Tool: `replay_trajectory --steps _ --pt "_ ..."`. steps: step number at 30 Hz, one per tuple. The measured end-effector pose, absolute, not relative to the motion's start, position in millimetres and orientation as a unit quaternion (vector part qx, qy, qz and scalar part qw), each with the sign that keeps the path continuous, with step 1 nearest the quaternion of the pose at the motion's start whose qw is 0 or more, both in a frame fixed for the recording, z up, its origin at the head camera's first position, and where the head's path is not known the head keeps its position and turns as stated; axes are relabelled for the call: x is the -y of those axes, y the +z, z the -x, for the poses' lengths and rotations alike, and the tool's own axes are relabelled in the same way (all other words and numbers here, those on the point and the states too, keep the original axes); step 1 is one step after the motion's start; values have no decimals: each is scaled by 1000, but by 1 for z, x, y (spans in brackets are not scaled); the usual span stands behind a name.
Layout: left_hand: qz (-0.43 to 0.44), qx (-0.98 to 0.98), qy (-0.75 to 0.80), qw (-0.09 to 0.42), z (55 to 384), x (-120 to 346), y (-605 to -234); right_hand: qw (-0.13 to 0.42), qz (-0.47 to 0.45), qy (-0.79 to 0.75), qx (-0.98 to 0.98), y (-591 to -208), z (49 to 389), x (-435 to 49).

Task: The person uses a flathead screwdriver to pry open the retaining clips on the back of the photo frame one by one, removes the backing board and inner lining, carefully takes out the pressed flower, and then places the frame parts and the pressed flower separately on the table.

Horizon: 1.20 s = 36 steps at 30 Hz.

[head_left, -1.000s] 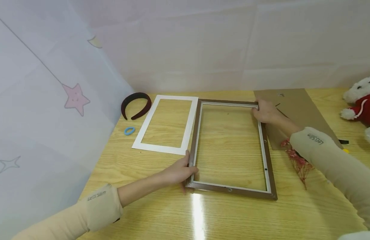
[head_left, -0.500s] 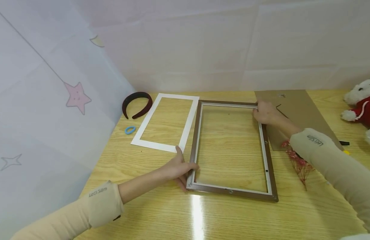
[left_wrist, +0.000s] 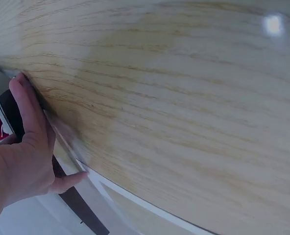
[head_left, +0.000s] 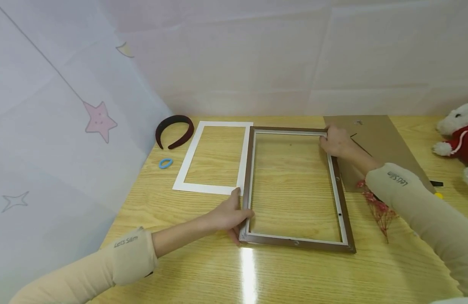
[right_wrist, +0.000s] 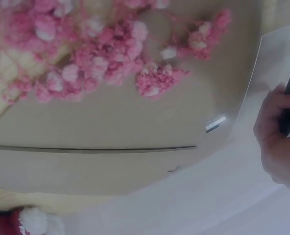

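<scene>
A brown picture frame [head_left: 344, 207] with a pale inner lip is held at two opposite corners. My left hand [head_left: 224, 214] grips its near left side, one digit hooked over the inner edge and other fingers below. Another digit of that hand reaches the near right corner of a white mat [head_left: 207, 188], a thin rectangular border flat on the table beside the frame. In the left wrist view, the left hand [left_wrist: 25, 166] shows its fingers along the dark frame. My right hand [head_left: 335, 141] holds the far right corner; the frame hides part of its fingers.
Right of the frame lie a brown backing board [head_left: 389, 152] and pink dried flowers [head_left: 382, 209]. A plush toy [head_left: 463, 133] in red sits at far right. A dark headband [head_left: 186, 135] and blue ring [head_left: 166, 163] lie far left. Cloth backdrops border the table.
The white mat's near end has shifted right toward the frame, after swinging slightly left. The left digit at its corner moved with it. The right hand has kept its hold on the frame.
</scene>
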<state>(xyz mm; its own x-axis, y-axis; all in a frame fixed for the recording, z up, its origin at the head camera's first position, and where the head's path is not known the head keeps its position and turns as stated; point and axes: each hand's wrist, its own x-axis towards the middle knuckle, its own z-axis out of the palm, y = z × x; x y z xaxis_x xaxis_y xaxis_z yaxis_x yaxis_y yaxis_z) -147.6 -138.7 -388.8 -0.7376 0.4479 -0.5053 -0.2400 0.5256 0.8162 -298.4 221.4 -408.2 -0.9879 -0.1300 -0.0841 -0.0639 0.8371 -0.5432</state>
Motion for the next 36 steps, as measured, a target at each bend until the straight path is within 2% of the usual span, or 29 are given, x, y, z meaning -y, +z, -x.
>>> replay_trajectory --steps 6,12,25,28,32,36 --pt "-114 -834 433 323 149 146 -384 55 46 -263 -962 -413 301 -212" --pt "-166 -893 303 290 154 144 -384 72 35 -261 -962 -410 297 -208" --pt "-178 -913 179 319 169 133 -379 88 49 -246 -964 -406 292 -217" --pt "-205 -937 85 268 186 128 -367 82 67 -238 -966 -401 294 -224" --pt "-230 -965 -18 124 230 124 -347 54 67 -232 -969 -384 297 -233" --pt "-215 -976 -18 37 281 126 -337 37 51 -233 -970 -362 298 -238"
